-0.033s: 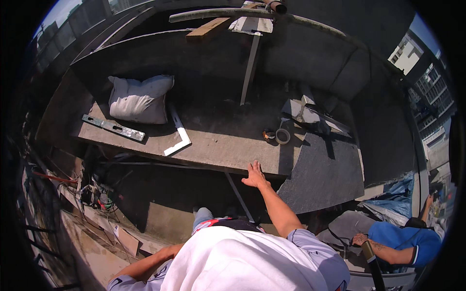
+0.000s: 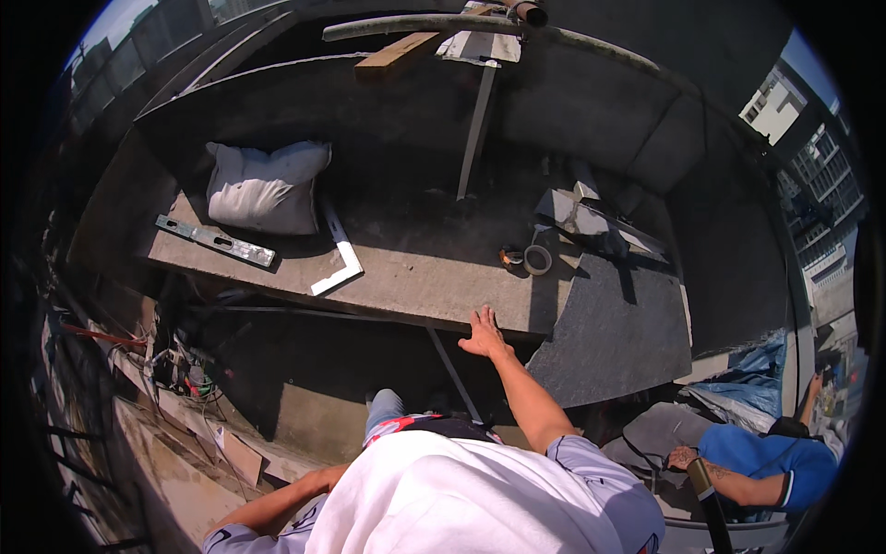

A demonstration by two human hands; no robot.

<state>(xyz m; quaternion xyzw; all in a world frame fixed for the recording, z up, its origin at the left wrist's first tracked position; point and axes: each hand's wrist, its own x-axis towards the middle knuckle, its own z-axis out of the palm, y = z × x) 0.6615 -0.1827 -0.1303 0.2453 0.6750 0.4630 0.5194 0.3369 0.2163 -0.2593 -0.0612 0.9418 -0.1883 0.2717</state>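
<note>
My right hand [image 2: 484, 334] rests with spread fingers on the front edge of a concrete ledge [image 2: 425, 286], holding nothing. Just right of it lies a dark grey stone slab [image 2: 618, 332] with a slanted edge. Farther back on the ledge, an orange and black tape measure [image 2: 510, 258] sits beside a roll of tape [image 2: 537, 260]. To the left are a white L-shaped square [image 2: 343, 263], a metal spirit level [image 2: 217, 242] and a stuffed pale sack [image 2: 268, 191]. My left hand [image 2: 330, 477] is drawn in at my waist, its fingers hidden by the white cloth over my front.
Stone offcuts [image 2: 577, 214] lie behind the slab. A narrow upright bar [image 2: 478, 129] meets the ledge. Overhead run a pipe [image 2: 406, 28] and a timber plank [image 2: 395, 57]. Cables [image 2: 189, 374] tangle lower left. A co-worker in a blue shirt [image 2: 761, 457] is at lower right.
</note>
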